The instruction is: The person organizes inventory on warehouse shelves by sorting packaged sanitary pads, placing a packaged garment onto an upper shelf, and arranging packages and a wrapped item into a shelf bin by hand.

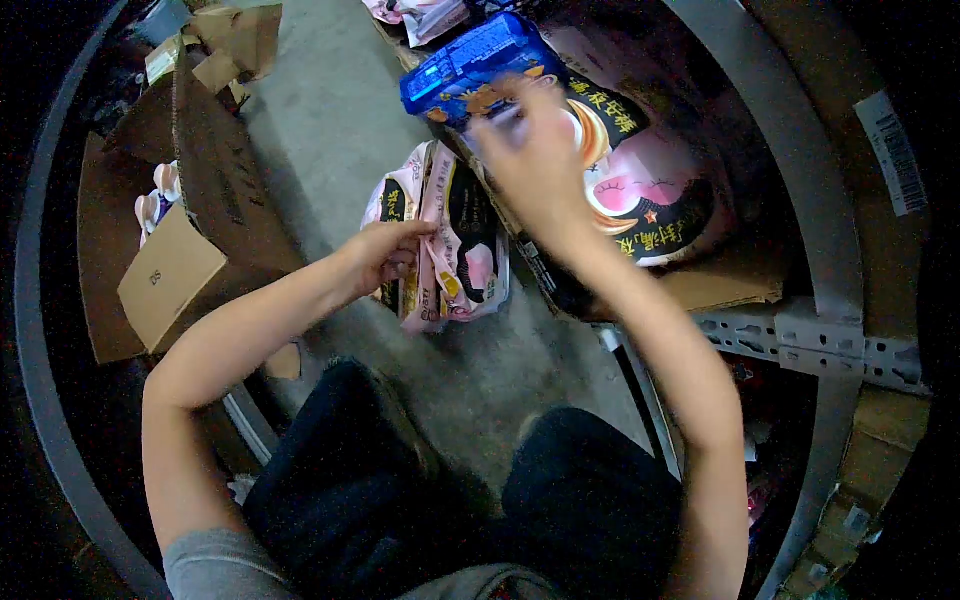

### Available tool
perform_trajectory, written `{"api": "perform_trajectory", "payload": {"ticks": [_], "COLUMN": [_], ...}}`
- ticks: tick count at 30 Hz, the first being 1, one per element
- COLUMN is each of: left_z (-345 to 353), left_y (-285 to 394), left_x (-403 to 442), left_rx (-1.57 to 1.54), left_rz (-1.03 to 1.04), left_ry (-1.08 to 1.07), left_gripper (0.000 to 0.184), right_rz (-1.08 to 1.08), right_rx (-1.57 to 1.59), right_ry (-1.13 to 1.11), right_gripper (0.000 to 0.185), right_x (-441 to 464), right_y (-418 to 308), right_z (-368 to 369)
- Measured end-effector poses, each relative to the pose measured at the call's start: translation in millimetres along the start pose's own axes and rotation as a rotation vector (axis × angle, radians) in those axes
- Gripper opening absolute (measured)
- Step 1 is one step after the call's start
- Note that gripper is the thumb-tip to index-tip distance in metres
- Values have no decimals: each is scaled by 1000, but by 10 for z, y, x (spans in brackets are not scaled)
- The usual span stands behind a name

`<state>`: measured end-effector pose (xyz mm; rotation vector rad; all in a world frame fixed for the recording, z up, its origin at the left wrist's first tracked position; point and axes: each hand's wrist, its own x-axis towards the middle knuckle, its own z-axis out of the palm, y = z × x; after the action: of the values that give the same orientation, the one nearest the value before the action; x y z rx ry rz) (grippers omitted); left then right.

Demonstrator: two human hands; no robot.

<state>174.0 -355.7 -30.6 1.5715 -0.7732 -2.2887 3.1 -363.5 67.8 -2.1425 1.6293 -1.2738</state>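
A: What forms the background?

B: A grey concrete floor [320, 100], bordered at right by a metal shelf frame [820, 345] with a perforated crossbar.

A: And the largest container?

B: An open brown box [225, 190] at left, its flaps raised. A shallow carton [735, 285] at right bears a large pink pack [655, 180] with black panels, yellow characters and a sleeping-face print.

A: Where are the items nearest the hands?

B: The pink-and-black packs [450, 275] stand upright on the floor between box and carton. The blue pack [470, 65] lies above them in view, at the carton's far end, overlapping the large pink pack.

A: Describe the left hand [385, 255].

B: Its thumb and fingers grasp the upper edge of the pink-and-black packs, with the other fingers curled beneath.

A: And the right hand [535, 150]?

B: Blurred, it lies over the near side of the blue pack and part of the large pink pack; whether its fingers grip or are released cannot be told.

A: The smallest detail?

B: A white barcode label [890, 150], far right.
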Motion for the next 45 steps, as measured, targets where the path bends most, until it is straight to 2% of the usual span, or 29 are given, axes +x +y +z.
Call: {"api": "perform_trajectory", "payload": {"ticks": [1,3,4,7,9,10,14,16,18,19,20,22,23,24,28,30,31,32,33,34,35,36,37,38,39,40,42,44,45], "left_z": [-19,37,60,-36,-10,5,3,-9,115,102,76,27,14,-9,20,42,17,-65,-134,-158,-109,-141,-65,-252,-296,-43,-211,-288,-207], "left_y": [-4,62,86,100,92,66,100,118,183,195,199,169,157,137,220,229,225,228,263,277,283,274,351,286,321,341,329,346,350], "left_x": [10,-86,-118,-75,-79,-96,-178,-145,-241,-230,-202,-99,-48,1,-52,-78,-76,-73,-87,-131,-69,-26,-102,69,84,-128,-36,12,-35], "left_rx": [-13,-26,-32,16,-24,-68,-36,-17,-53,-54,-56,-64,-58,-50,1,-16,-24,-35,-20,-15,-1,-66,32,-30,2,-45,18,-8,-27], "left_rz": [-21,-34,-47,-74,-53,-45,-48,-76,-43,-51,-53,-52,-53,-51,-86,-63,-65,-67,-55,-32,-27,-71,-82,-117,-143,-68,-88,-110,-89], "left_ry": [-8,7,15,35,69,104,67,45,131,128,89,45,35,27,14,108,75,34,-35,31,26,-20,141,8,-82,57,13,-142,-92], "left_gripper": [21,17,15,19,17,15,21,25,19,19,17,22,23,23,24,24,26,27,31,31,31,28,25,24,22,18,16,16,15], "right_rz": [-130,-327,-262,-379,-98,-182,-161,175,518,840,917,900,967,865,736,803,913,899,804,719,904,891,1085,1274,1276,1170,896,974,967], "right_rx": [-132,-286,-167,-276,-186,-302,-153,41,475,549,901,1202,1114,1274,1309,1439,1345,1304,1298,1280,1468,1441,1371,1293,1284,1380,1559,1595,1566], "right_ry": [138,125,-60,-71,-301,-273,-156,-143,19,101,198,290,401,334,649,620,525,613,395,160,310,379,233,86,137,180,341,462,510], "right_gripper": [41,66,82,76,77,72,61,53,46,44,40,37,37,38,33,29,28,28,28,30,32,32,56,81,81,80,71,57,57], "right_x": [193,510,607,748,801,750,511,478,584,661,711,787,800,807,895,878,849,838,856,908,997,996,1023,1031,1045,1042,1078,1132,1162], "right_y": [120,323,257,744,857,814,565,491,607,569,560,536,394,553,615,353,700,714,711,699,675,720,819,893,926,899,930,1032,1057], "right_z": [-44,-172,-275,-84,-38,-56,-201,-241,-191,-233,-228,-279,-305,-302,-294,-320,-210,-175,-103,45,67,179,343,431,504,577,815,993,1091]}}
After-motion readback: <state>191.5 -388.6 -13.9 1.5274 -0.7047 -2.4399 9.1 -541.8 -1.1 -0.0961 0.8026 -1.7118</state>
